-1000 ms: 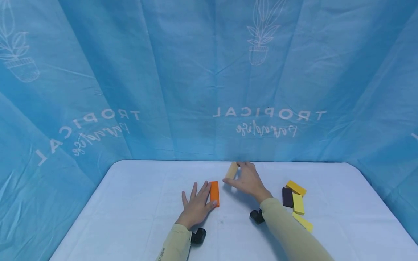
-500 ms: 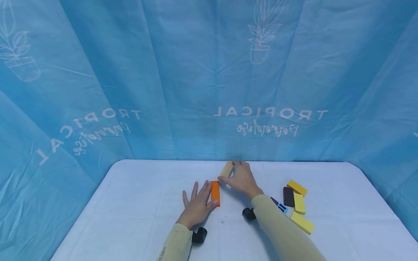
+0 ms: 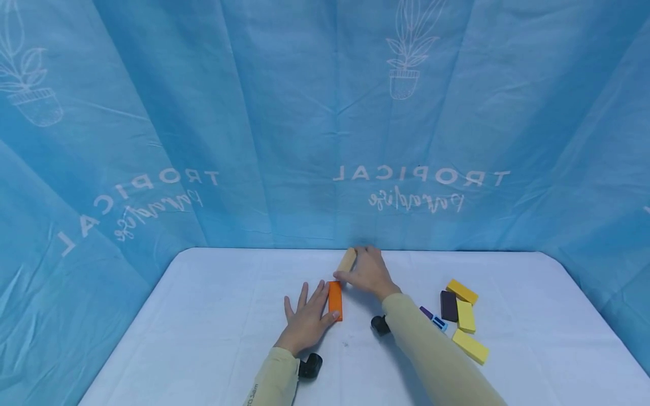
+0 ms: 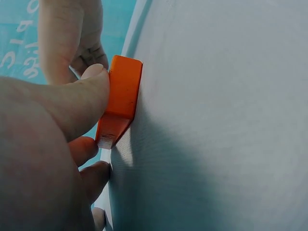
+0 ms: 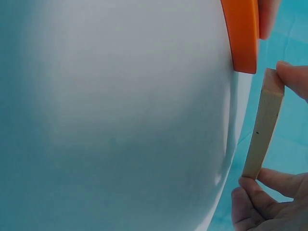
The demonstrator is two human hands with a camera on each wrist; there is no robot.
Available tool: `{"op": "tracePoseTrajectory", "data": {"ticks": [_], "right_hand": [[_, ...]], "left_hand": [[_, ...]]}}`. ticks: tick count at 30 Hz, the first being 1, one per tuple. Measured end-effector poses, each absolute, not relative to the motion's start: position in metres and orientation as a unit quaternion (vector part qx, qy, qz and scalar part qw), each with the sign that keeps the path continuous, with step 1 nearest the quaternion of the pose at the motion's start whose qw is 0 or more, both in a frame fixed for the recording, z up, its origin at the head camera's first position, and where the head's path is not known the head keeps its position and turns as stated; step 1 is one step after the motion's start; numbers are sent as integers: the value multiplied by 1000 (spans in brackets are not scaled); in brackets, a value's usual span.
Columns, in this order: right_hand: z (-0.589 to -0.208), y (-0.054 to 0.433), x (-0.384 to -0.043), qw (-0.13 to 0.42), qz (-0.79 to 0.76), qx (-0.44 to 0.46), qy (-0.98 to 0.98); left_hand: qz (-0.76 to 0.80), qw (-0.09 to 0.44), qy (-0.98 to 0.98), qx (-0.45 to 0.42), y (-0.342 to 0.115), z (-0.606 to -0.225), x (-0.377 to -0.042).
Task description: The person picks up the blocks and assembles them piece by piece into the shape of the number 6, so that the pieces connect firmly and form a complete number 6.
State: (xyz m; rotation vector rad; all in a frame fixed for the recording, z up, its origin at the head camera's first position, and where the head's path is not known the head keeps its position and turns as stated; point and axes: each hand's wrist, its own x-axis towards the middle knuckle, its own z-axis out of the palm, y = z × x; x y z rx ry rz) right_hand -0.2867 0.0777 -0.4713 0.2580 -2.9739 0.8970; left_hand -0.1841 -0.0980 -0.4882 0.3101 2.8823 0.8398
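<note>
My right hand [image 3: 370, 274] pinches a natural wooden block [image 3: 347, 260] by its two ends, thumb at one end and fingertips at the other. The block is tilted near the table's back edge, close to the far end of an orange block [image 3: 335, 300]. That orange block lies lengthwise away from me. My left hand [image 3: 304, 327] rests beside it with fingers spread and straight; its index finger and thumb touch the block. In the left wrist view the thumb [image 4: 89, 98] lies against the orange block. The right wrist view shows a gap between the wooden block and the orange one.
To the right lie a dark block [image 3: 449, 306], several yellow blocks [image 3: 465, 316] and a blue piece with dark marks [image 3: 439, 322]. A purple piece [image 3: 426, 312] is partly behind the right sleeve. A blue curtain [image 3: 284, 141] hangs behind the white-covered table [image 3: 213, 316].
My right hand has moved left with the wooden block, bringing it to the orange block's far end. The blue and purple pieces came into view. The left hand stays put.
</note>
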Motion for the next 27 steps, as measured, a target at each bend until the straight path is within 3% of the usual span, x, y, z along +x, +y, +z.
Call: {"op": "tracePoseTrajectory", "data": {"ticks": [27], "right_hand": [[-473,64,-294,-11,238,93,-967]], "left_hand": [[276,73,954,96,-98,-491,-187]]}}
